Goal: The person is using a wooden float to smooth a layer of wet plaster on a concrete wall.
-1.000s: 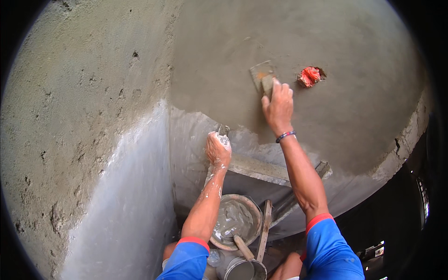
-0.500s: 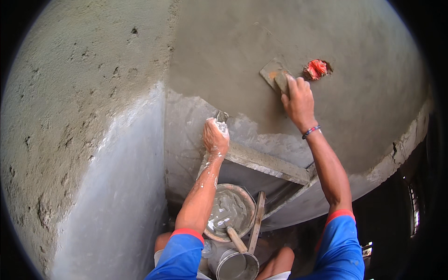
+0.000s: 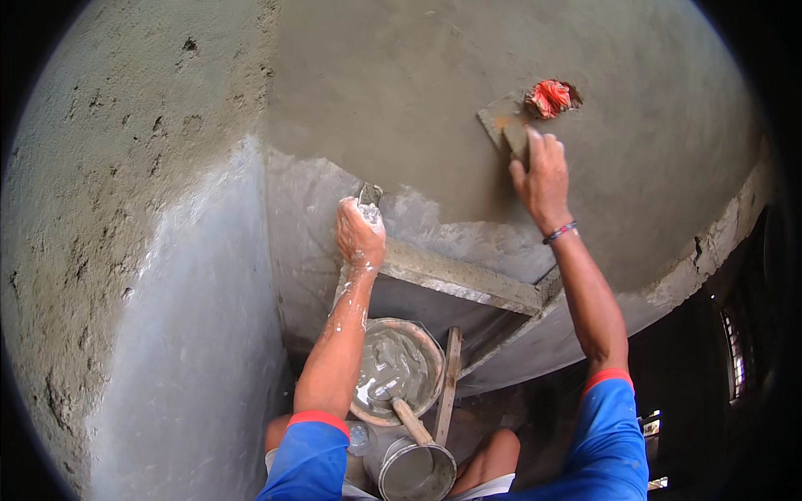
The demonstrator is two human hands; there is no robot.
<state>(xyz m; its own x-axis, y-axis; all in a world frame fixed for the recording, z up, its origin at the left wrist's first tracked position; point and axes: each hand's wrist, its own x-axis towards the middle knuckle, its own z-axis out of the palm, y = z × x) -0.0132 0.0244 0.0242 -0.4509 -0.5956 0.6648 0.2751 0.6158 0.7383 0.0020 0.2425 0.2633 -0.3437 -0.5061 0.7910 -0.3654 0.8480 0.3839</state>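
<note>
1. Since the earlier frames, the right hand (image 3: 543, 179) and its trowel (image 3: 494, 123) have come closer to the red wad (image 3: 551, 98) stuffed in a hole; the whole view has shifted too. The left hand (image 3: 361, 232) keeps about the same place by the wall.

2. On the right, the fingers are wrapped around the trowel's handle. The blade lies against the grey wall (image 3: 393, 100), at the lower left of the wad, its top corner right beside it; I cannot tell whether they touch.

3. On the left, the fingers are curled tight around a small grey piece (image 3: 370, 194), whose end pokes out above the fist. What it is, I cannot tell.

4. Below are a bowl (image 3: 437, 359) of wet mortar, a wooden handle (image 3: 411, 419) slanting from it toward a bucket (image 3: 451, 469), and a strip of wood (image 3: 449, 384).

5. To smooth well here, I would keep the blade nearly flat with its leading edge slightly lifted, press evenly, and ease off beside the wad so its edge neither snags nor tears the coat.

6. No label, brand or writing can be read on any of these things.
</note>
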